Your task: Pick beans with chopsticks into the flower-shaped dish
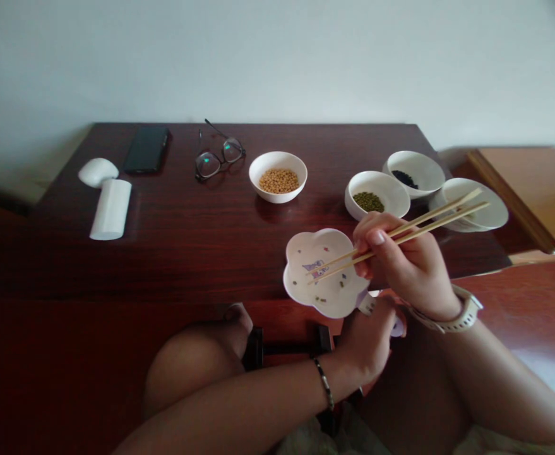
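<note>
My right hand [403,265] is closed around a pair of wooden chopsticks [400,237], their tips resting over a white flower-shaped plate [305,246] that carries a few scattered green beans. My left hand [367,341] grips the plate from below at its near right edge, holding it tilted beyond the table's front edge. A bowl of green beans [376,194] stands just behind my right hand. A bowl of yellow beans [278,176] sits at the table's middle, and a bowl of black beans [413,173] lies further right.
The dark wooden table [187,240] also bears glasses [218,158], a black phone [146,149], a white cylinder [111,208] with a white cap [98,172], and another white bowl [473,205] at the right edge. My knee [196,360] is below.
</note>
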`<state>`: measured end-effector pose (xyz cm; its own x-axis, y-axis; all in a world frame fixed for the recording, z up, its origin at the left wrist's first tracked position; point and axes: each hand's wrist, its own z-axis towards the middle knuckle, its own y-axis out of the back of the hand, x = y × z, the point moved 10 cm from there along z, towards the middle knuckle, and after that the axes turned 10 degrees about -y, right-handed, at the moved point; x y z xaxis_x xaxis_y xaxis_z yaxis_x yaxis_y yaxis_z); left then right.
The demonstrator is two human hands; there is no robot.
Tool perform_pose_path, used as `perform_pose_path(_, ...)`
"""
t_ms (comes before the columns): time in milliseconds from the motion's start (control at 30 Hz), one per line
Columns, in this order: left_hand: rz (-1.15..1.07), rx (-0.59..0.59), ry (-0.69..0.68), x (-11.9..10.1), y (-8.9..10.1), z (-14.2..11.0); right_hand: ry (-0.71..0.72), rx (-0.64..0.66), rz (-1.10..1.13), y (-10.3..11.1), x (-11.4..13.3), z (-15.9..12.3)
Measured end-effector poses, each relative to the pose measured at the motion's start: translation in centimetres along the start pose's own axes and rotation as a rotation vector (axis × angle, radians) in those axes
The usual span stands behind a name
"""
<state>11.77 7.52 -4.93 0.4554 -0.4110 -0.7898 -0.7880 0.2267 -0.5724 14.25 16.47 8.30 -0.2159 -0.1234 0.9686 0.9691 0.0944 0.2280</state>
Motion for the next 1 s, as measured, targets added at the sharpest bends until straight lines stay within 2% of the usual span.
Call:
perform_pose_path(133,-0.017,-0.01,-0.044,0.0,-0.1,0.3,-0.04,0.06,-0.031,-1.4,0.1,-0.2)
perform_pose_path(300,-0.068,-0.073,-0.048,-0.1,-0.1,0.6,-0.023,0.121,-0.051,-2.7,0.4,-0.2)
perform_pose_path(533,-0.081,-0.069,-0.042,0.8,-0.2,0.7,-0.015,0.142,-0.035,-2.9,0.2,0.0)
perform_pose_path(700,-0.098,-0.121,-0.039,0.7,0.2,0.5,-0.004,0.141,-0.04,-3.0,0.4,-0.1)
perform_pose_path(1000,-0.129,-0.14,-0.024,0.3,0.0,0.4,0.024,0.127,-0.06,-2.8,0.6,-0.1)
